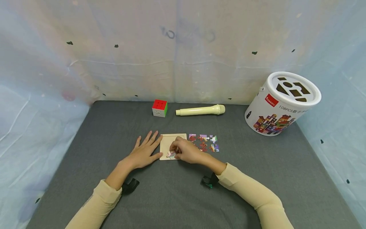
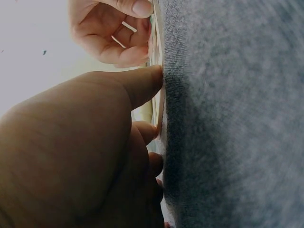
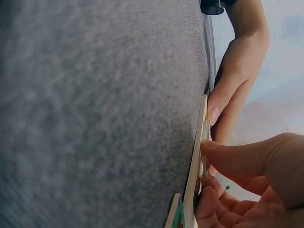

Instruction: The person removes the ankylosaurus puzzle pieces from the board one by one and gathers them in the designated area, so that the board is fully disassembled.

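A pale wooden puzzle tray (image 1: 165,142) lies flat on the grey cloth. Spread out on the table, my left hand (image 1: 143,154) touches the tray's left edge with its thumb and a fingertip. Over the tray's lower part is my right hand (image 1: 188,152), its fingers and thumb curled round a puzzle piece (image 1: 171,154) near the tray's bottom; the fingers partly cover it. In the right wrist view the thumb (image 3: 237,159) and bent fingers (image 3: 211,202) pinch at the tray's surface. Several loose jigsaw pieces (image 1: 203,146) lie in rows right of the tray, some hidden behind the right hand.
Behind the tray stand a red-topped puzzle cube (image 1: 159,108) and a cream toy microphone (image 1: 200,110) lying on its side. A large white bucket (image 1: 281,105) with shaped holes in its lid is at the back right. Plastic sheeting (image 1: 171,63) hangs behind the table.
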A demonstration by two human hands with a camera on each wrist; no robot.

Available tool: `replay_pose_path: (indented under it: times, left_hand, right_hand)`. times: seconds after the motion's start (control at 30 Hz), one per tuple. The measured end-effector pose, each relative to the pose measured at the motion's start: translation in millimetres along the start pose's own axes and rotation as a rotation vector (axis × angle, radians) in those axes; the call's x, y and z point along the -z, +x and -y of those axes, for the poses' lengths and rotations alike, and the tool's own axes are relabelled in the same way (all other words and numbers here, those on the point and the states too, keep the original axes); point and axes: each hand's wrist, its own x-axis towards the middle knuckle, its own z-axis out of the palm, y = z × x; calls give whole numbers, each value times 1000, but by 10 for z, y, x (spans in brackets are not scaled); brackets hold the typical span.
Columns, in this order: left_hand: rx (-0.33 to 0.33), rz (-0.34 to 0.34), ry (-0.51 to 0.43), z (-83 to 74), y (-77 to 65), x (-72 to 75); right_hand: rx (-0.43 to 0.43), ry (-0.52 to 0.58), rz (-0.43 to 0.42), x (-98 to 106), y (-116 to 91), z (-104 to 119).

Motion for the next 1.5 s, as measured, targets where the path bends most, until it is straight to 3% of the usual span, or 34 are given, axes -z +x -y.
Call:
replay_pose_path:
  times: [0.27, 0.73, 1.17, 1.5]
  left_hand:
    - [-20, -19, -17, -7, -6, 9]
    - [8, -8, 11, -43, -28, 44]
    - [13, 5, 1, -32, -14, 28]
    - [17, 12, 9, -44, -14, 42]
  right_hand:
    - [-14, -3, -5, 7, -6, 25]
    - [6, 79, -34, 2, 13, -4]
    - [-10, 283, 25, 49, 27, -78]
    - [-4, 295, 44, 70, 20, -127]
